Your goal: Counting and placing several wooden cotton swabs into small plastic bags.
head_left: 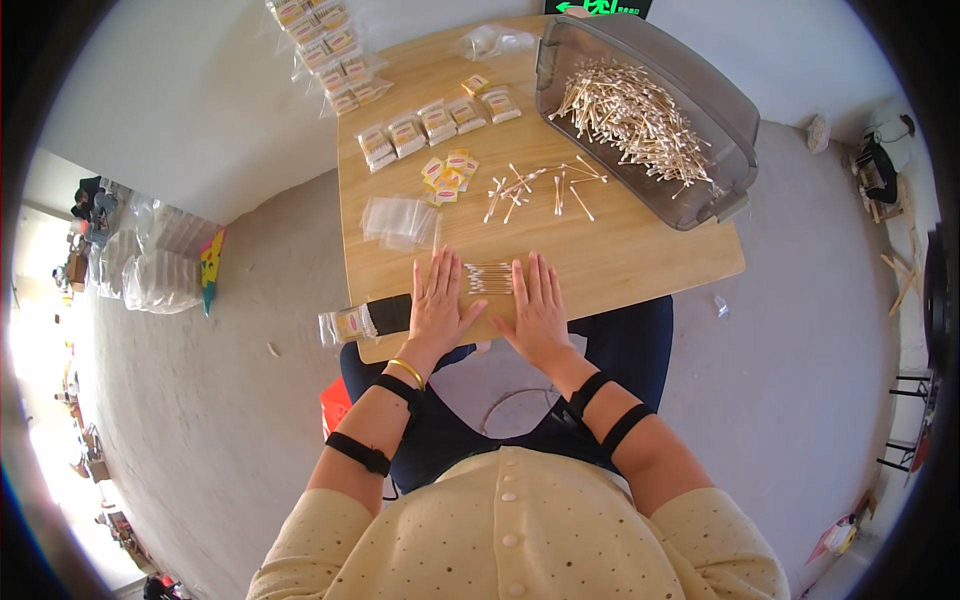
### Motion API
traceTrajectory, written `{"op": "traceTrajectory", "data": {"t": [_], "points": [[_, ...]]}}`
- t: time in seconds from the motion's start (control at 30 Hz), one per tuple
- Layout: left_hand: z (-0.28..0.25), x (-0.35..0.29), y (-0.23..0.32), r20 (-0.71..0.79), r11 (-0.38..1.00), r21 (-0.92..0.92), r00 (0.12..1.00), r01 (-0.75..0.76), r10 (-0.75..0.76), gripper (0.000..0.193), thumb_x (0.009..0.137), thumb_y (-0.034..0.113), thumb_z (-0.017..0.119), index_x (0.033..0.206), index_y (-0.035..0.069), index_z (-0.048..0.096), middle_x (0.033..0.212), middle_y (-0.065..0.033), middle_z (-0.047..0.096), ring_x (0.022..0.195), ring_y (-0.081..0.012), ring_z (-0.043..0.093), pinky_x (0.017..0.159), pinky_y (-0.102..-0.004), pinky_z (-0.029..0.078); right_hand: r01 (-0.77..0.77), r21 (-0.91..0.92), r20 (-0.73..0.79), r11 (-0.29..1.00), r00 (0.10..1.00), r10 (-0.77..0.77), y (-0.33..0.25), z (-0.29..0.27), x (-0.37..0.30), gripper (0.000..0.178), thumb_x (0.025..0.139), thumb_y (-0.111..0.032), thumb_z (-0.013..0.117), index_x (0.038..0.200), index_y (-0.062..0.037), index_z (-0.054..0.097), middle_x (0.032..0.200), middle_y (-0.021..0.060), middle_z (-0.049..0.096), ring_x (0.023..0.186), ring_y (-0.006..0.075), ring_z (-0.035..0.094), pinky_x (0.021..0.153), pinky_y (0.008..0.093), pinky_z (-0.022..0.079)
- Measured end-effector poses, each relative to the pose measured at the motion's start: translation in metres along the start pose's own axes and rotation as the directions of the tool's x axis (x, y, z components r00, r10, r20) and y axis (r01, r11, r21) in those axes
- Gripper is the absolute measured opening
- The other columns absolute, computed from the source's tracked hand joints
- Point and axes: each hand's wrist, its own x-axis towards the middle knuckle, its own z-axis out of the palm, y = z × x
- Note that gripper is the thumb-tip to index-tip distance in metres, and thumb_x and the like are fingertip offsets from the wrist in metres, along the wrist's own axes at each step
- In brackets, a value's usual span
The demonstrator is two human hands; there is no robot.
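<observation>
Hold the likely light, easy-to-snap cotton swabs point(490, 279) by both ends, between flat, uncurled left grip point(436, 308) and right grip point(537, 312).

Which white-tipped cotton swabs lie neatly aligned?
The row between left hand and right hand; the heap in the grey plastic bin and scattered swabs lie jumbled.

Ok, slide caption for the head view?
Left hand and right hand flank aligned cotton swabs on a table; a grey bin holds more.

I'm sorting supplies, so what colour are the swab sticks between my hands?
The swab sticks are light wood-brown, best seen in the head view.
</observation>
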Motion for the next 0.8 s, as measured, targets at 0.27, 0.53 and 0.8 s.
{"op": "traceTrajectory", "data": {"t": [0.27, 0.53, 0.8], "points": [[0.005, 0.006, 0.014, 0.031, 0.994, -0.098, 0.999, 0.039, -0.036, 0.096, 0.101, 0.07, 0.03, 0.16, -0.006, 0.02, 0.17, -0.0214, 0.015, 0.16, -0.0287, 0.006, 0.127, -0.0536, -0.002, -0.001, -0.086, 0.001, 0.996, 1.0, 0.001, -0.014, 0.033, 0.02, 0.086, 0.091, -0.043, 0.059, 0.156, 0.0065, 0.031, 0.163, 0.0352, 0.021, 0.154, 0.0463, 0.018, 0.127, 0.0533, 0.015], [-0.004, -0.01, 0.014, -0.078, 0.967, -0.251, 0.995, 0.043, -0.064, 0.09, 0.101, 0.061, 0.045, 0.16, -0.003, 0.022, 0.169, -0.0216, 0.018, 0.158, -0.0345, 0.013, 0.127, -0.0556, 0.004, -0.002, -0.121, 0.087, 0.993, 0.996, 0.012, -0.015, 0.026, 0.02, 0.092, 0.089, -0.044, 0.063, 0.158, 0.0054, 0.027, 0.164, 0.0343, 0.016, 0.155, 0.0451, 0.015, 0.128, 0.0521, 0.013], [-0.009, -0.015, 0.014, -0.139, 0.948, -0.314, 0.985, 0.052, -0.1, 0.074, 0.099, 0.05, 0.055, 0.158, 0.011, 0.034, 0.163, -0.021, 0.03, 0.152, -0.0364, 0.026, 0.124, -0.0546, 0.015, 0.024, -0.004, 0.109, 1.0, 0.994, -0.023, -0.005, 0.008, 0.025, 0.093, 0.088, -0.04, 0.07, 0.159, 0.0002, 0.026, 0.163, 0.0335, 0.019, 0.154, 0.0466, 0.017, 0.127, 0.0527, 0.016]]}}
